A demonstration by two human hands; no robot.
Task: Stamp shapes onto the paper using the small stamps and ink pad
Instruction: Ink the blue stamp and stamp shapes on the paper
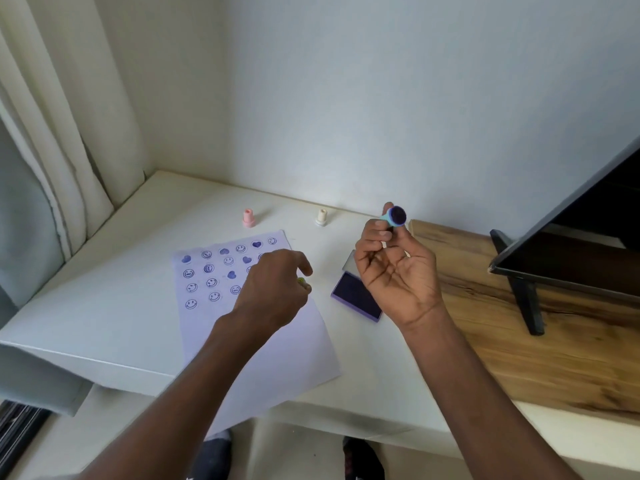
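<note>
A white paper (pixel 277 348) lies on the white table (pixel 104 299), its far half covered with several purple smiley and heart prints. My left hand (pixel 273 292) hovers over the paper's right side and pinches a small yellow-green stamp (pixel 302 281), mostly hidden by the fingers. My right hand (pixel 394 268) is raised, palm toward me, and holds a light-blue stamp (pixel 394 216) with its inked purple face turned up. The open purple ink pad (pixel 356 296) lies just below that hand, right of the paper.
A pink stamp (pixel 248 218) and a cream stamp (pixel 321 217) stand near the wall behind the paper. At the right, a dark screen (pixel 568 237) on a black stand sits on a wooden top (pixel 519 341). Curtains hang at the left.
</note>
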